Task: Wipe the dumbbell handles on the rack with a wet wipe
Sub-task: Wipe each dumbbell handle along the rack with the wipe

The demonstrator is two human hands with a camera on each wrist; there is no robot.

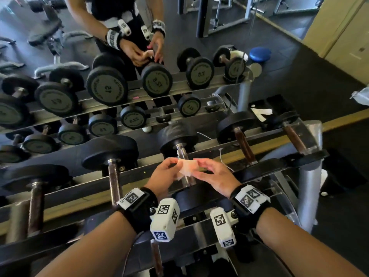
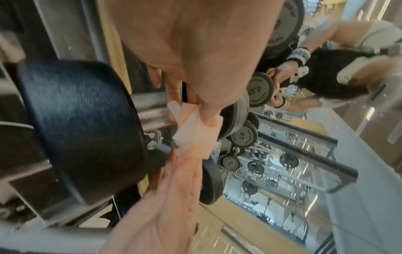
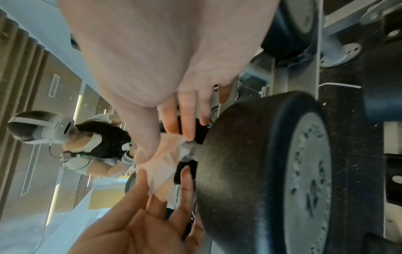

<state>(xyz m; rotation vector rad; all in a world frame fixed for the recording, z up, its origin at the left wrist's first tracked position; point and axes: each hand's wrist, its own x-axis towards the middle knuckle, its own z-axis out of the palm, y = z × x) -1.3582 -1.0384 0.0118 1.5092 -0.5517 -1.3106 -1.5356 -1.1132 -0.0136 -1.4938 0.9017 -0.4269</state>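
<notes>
I have the wet wipe stretched between both hands, just above the handle of the dumbbell at the middle of the rack's top tier. My left hand pinches the wipe's left edge between thumb and fingertips; in the left wrist view the thumb presses down on the pale sheet. My right hand pinches the right edge with thumb and forefinger, the other fingers loosely extended; the right wrist view shows the wipe crumpled between the two sets of fingers, close to the black head of that dumbbell. I cannot tell whether the wipe touches the handle yet.

The rack carries more dumbbells on either side, with brown handles to my left and right. Beyond it a mirror reflects the numbered dumbbell ends and my two hands at the wipe.
</notes>
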